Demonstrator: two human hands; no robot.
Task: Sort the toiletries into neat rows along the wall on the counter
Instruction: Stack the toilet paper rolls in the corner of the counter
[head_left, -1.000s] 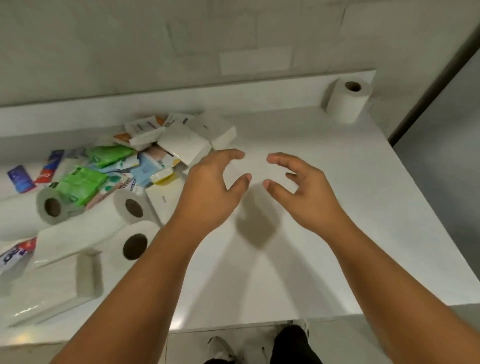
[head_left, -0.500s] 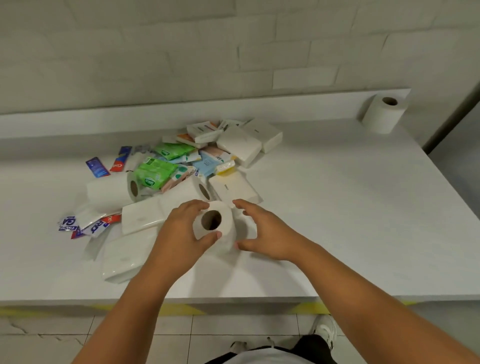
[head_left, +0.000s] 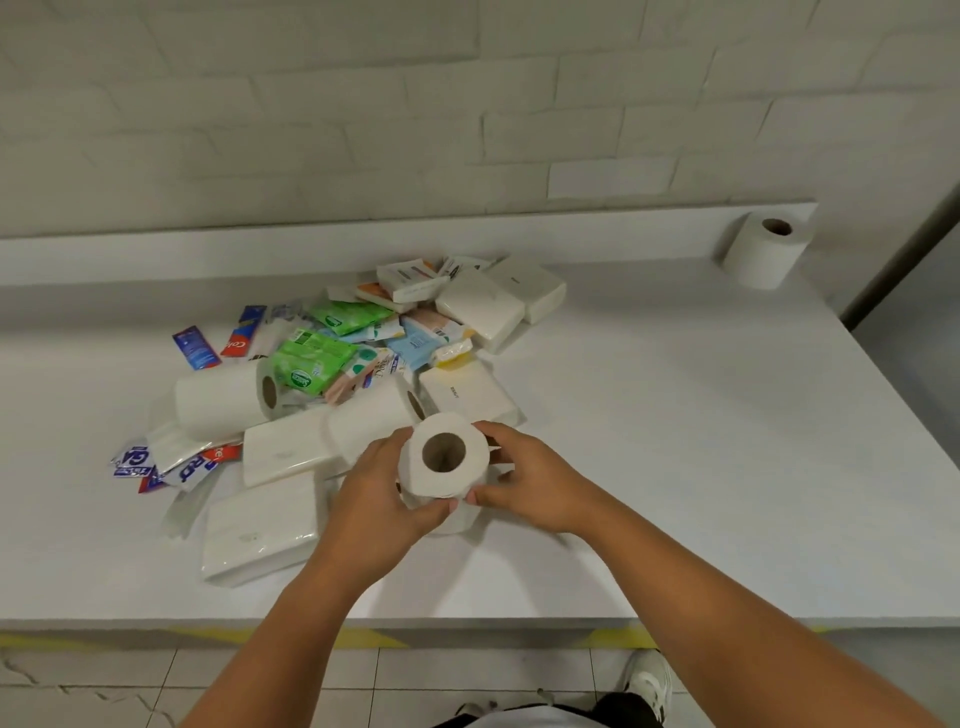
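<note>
Left grip (head_left: 379, 499) and right grip (head_left: 530, 488) are both curling around the white paper toilet roll (head_left: 444, 457), sitting near the front edge of the white desk (head_left: 675, 441). Possibly another roll (head_left: 460, 522) is hiding underneath, so lifting carelessly risks knocking it floorward.

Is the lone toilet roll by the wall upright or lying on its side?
Upright: the lone toilet roll stands on end, core hole facing up.
</note>
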